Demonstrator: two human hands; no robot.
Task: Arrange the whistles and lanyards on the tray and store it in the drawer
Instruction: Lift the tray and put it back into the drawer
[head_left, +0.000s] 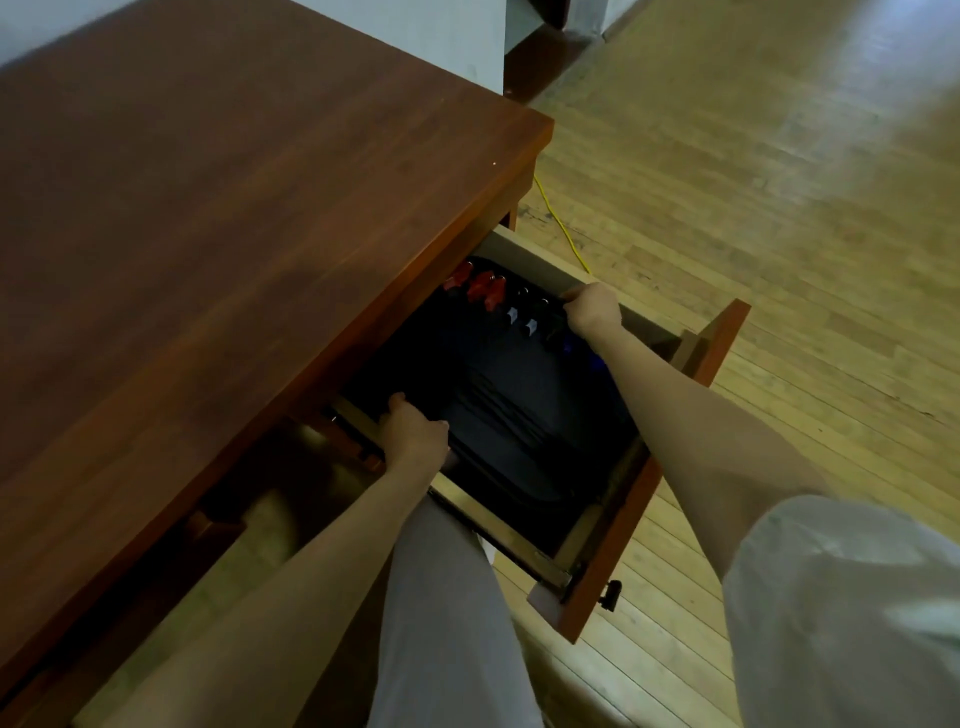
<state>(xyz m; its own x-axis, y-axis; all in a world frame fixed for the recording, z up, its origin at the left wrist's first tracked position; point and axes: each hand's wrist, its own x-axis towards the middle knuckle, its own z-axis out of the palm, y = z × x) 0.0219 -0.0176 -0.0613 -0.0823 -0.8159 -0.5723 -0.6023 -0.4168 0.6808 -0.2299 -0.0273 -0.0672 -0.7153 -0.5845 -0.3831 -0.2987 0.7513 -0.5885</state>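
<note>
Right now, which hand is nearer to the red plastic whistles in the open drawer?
Right. The right hand grips the dark tray's far edge, along the same row as the red plastic whistles. The left hand holds the tray's near-left edge, farther from them.

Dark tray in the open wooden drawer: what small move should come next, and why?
Probably let go and withdraw both hands. The dark tray with red and black whistles already sits inside the open wooden drawer, left hand and right hand gripping its edges.

Dark tray (519, 415) inside open drawer (613, 525) — red, black whistles (485, 291) along far edge.
</note>
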